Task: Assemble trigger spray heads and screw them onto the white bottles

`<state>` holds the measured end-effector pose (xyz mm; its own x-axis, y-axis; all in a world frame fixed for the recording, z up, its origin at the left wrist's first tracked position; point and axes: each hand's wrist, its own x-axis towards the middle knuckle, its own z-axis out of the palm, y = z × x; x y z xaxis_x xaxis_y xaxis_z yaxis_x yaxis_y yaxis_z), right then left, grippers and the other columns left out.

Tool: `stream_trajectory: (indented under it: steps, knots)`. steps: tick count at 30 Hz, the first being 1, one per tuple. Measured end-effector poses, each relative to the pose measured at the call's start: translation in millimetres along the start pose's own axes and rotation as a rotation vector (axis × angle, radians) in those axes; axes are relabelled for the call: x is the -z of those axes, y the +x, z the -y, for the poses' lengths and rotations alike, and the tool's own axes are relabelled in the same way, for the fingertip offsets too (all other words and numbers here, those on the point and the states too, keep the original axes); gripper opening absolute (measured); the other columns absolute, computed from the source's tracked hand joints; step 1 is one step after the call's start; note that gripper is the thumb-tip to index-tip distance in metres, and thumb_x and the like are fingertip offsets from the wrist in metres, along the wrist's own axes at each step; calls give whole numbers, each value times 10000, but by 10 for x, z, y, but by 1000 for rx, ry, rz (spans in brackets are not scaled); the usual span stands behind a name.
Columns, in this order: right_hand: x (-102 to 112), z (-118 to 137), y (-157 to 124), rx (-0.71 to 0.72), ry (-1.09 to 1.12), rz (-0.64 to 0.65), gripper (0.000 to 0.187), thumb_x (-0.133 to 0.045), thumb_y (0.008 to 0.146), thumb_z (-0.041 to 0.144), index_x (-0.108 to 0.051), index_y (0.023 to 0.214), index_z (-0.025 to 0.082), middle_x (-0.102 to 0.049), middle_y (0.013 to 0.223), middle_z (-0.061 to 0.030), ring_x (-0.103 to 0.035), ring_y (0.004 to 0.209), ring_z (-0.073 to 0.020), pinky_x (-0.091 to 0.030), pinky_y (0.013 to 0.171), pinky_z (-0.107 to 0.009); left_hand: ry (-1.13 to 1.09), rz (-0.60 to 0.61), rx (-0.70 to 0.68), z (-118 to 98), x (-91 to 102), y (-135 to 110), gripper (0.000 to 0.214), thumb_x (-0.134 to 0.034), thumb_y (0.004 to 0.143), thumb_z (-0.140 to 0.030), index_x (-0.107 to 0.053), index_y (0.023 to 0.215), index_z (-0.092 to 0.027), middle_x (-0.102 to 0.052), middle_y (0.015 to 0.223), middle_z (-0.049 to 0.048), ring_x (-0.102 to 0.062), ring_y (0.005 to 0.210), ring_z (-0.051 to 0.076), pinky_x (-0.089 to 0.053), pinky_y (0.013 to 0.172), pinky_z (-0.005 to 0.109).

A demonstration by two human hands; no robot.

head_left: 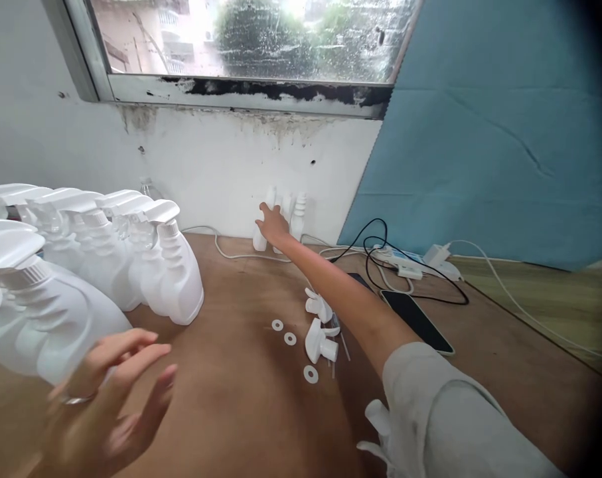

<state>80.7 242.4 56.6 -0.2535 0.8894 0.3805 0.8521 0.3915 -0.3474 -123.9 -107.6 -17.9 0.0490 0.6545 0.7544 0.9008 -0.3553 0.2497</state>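
My right hand is stretched far out to the back wall, its fingers around a small white bottle that stands with two others against the wall. My left hand hovers open near the front left, fingers spread, a ring on one finger, beside a big white spray bottle. Several white spray bottles with trigger heads stand in a row on the left. Loose trigger heads and white washer rings lie on the brown table under my right forearm.
Two dark phones lie right of my arm, with a black cable, white cables and a white charger behind them. A blue cloth hangs at the back right. A window is above the wall.
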Motion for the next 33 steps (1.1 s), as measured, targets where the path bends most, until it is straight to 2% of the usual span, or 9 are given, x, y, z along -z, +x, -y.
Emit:
stream_trajectory:
  steps: [2, 5, 8, 12, 15, 22, 25, 29, 33]
  knots:
    - [78, -28, -112, 88, 19, -110, 357, -481, 919, 315, -412, 1262, 239, -414, 1215, -122, -554, 899, -222, -442, 786, -358, 92, -58, -225, -348, -107, 362, 367, -683, 742, -186, -587, 1075, -307, -632, 1008, 53, -661, 824, 233, -550, 679, 329]
    - [223, -111, -381, 299, 171, -140, 320, -569, 852, 284, -416, 1128, 230, -434, 1129, -69, -508, 843, -176, -426, 774, -320, 21, 58, -276, -519, -308, 654, 280, -607, 807, -176, -532, 1060, -272, -622, 1006, 50, -654, 789, 186, -530, 613, 274]
    - [348, -222, -718, 513, 463, 67, 355, -640, 799, 289, -348, 993, 227, -423, 977, -3, -467, 802, -128, -434, 762, -285, -108, 95, -161, -448, -618, 741, 419, -593, 830, -187, -422, 1203, -271, -543, 1196, 101, -630, 938, 210, -538, 618, 279]
    - [404, -331, -1069, 592, 786, 306, 472, -683, 775, 320, -232, 889, 247, -330, 950, 16, -487, 842, -103, -485, 766, -281, -327, -33, -10, -377, -1090, 822, 629, -652, 803, -248, -256, 1290, -271, -348, 1381, 153, -434, 1268, 277, -507, 907, 408]
    - [375, -346, -1203, 609, 842, 361, 513, -715, 753, 328, -225, 884, 252, -334, 993, 5, -511, 920, -116, -510, 832, -315, -462, 93, 174, -383, -1320, 855, 663, -636, 816, -279, -207, 1321, -248, -367, 1378, 149, -466, 1235, 258, -467, 964, 429]
    - [488, -463, -1444, 621, 576, 263, 340, -625, 840, 270, -364, 1055, 227, -417, 1299, -101, -514, 1134, -187, -438, 993, -402, -479, 184, 222, -325, -1467, 768, 545, -582, 846, -259, -284, 1302, -233, -430, 1336, 98, -476, 1211, 227, -408, 1019, 397]
    - [720, -631, -1602, 579, 292, 354, 63, -544, 882, 239, -517, 907, 188, -590, 1030, -66, -576, 926, -174, -463, 840, -331, -455, 154, 257, -312, -1497, 757, 565, -611, 825, -255, -292, 1290, -234, -443, 1310, 90, -487, 1199, 222, -407, 1015, 391]
    - [1003, -766, -1945, 331, -35, 618, 329, -651, 792, 503, -594, 797, 179, -622, 726, -17, -570, 642, -155, -367, 557, -249, -485, 137, 340, -328, -1523, 751, 578, -666, 787, -293, -315, 1240, -228, -464, 1256, 83, -528, 1130, 211, -449, 949, 367]
    - [1071, -742, -2285, 246, -276, 707, 405, -743, 669, 555, -653, 784, 177, -649, 738, -49, -622, 672, -218, -327, 542, -255, -514, 125, 340, -327, -1528, 730, 707, -734, 731, -363, -295, 1269, -231, -468, 1242, 87, -546, 1077, 205, -465, 895, 350]
